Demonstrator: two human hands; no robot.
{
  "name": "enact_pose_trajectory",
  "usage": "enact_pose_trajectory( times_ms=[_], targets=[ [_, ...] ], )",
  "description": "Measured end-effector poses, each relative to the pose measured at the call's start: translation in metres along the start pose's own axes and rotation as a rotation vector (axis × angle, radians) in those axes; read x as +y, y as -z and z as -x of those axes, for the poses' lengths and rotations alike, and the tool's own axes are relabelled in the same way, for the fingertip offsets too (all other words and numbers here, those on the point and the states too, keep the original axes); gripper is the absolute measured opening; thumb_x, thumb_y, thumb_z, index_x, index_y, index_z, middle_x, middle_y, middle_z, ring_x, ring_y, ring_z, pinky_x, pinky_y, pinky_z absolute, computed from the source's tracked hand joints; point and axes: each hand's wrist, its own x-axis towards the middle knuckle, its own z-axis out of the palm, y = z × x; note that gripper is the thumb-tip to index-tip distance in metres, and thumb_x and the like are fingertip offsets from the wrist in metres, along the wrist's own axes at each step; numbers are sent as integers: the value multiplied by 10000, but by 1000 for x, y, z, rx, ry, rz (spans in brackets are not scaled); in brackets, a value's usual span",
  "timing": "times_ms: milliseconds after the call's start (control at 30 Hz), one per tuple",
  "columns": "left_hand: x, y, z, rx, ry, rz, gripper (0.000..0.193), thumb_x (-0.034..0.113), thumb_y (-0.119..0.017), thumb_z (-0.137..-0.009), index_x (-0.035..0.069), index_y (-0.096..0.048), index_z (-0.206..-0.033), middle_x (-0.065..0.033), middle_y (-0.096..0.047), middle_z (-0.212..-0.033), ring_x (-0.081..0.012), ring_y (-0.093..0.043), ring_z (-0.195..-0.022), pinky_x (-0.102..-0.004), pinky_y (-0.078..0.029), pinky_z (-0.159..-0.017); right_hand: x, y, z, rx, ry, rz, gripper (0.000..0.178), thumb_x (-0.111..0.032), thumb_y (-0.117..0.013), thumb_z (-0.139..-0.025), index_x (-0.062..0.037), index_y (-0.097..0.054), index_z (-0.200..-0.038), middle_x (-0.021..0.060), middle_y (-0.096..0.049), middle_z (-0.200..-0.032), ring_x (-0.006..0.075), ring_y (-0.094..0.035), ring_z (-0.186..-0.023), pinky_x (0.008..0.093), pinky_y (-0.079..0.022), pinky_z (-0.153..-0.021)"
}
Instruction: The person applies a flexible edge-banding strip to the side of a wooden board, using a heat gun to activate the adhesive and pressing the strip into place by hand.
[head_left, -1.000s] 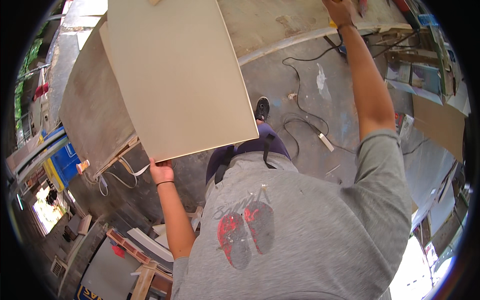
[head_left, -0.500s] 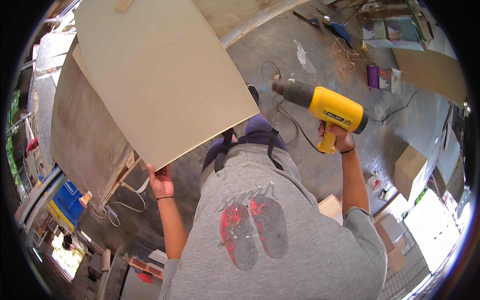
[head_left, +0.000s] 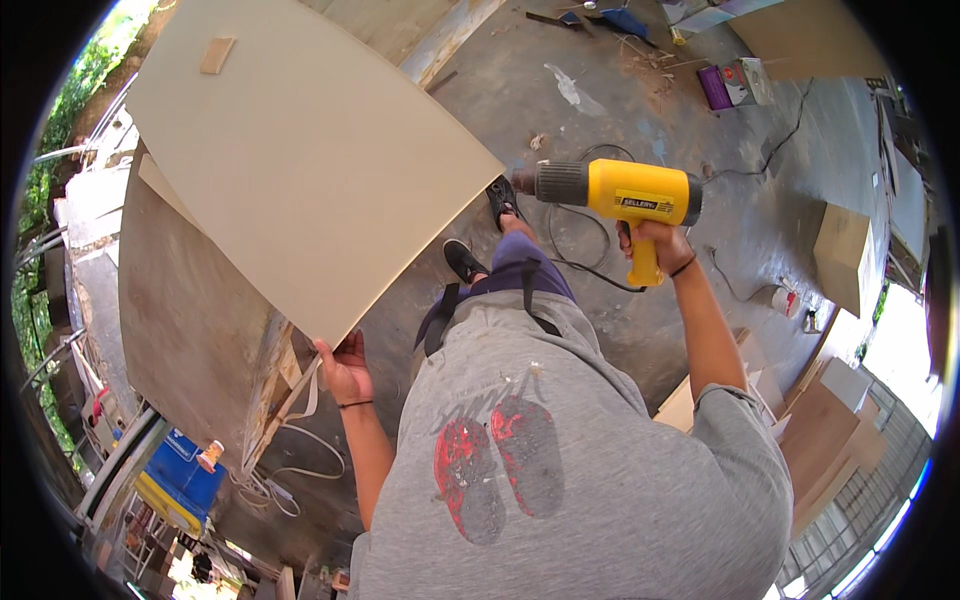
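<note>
While the left hand (head_left: 346, 375) pinches a board (head_left: 310, 160), the right (head_left: 664, 244) clenches a heat gun (head_left: 622, 188).

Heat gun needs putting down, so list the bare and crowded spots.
Bare: the panel between the wood block and the left hand; and the floor bordered by the yellow heat gun, tan box-shaped piece and white tub. Crowded: around the black cord and shoes, and by the purple box and scraps.

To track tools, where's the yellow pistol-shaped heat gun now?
In the head view, right of centre, the yellow pistol-shaped heat gun is in the right hand, its dark nozzle toward the beige rectangular panel.
</note>
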Motion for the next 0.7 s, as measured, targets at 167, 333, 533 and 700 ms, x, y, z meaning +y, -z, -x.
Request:
enact_pose_trajectory(
  times_ms=[167, 333, 533, 700],
  targets=[
    [-1, -1, -3, -33, 35, 86, 354, 371, -537, -949, 75, -578, -1138, -71, -654, -988, -204, -623, -893, -411, -481, -940, 23, -13, 4, 62, 134, -71, 282, -149, -593, -706, 11, -584, -938, 88, -579, -732, 186, -566, -620, 307, -482, -591],
    [2, 1, -2, -49, 93, 98, 306, 292, -550, -952, 42, -578, -1125, -97, -651, -1039, -213, -622, -960, -400, -484, -958, 33, -20, 19, 77, 125, -27, 326, -196, -598, -691, 11, -574, -942, 91, -574, -707, 185, -554, -597, 301, -473, -580],
    [-2, 7, -1, -47, 51, 41, 257, 227, -569, -945, 21, -589, -1098, -94, -654, -1058, -206, -621, -1020, -369, -503, -953, 57, -29, 19, 116, 181, -121, 304, -188, -591, -718, 7, -574, -951, 90, -574, -705, 187, -561, -609, 302, -476, -583],
    [0, 4, -1, -62, 77, 63, 245, 230, -572, -943, 23, -604, -1069, -93, -667, -1032, -207, -634, -995, -367, -510, -941, 63, -34, 19, 95, 136, -180, 276, -145, -585, -738, 6, -572, -968, 77, -580, -734, 174, -569, -626, 305, -478, -603]
  ],
)
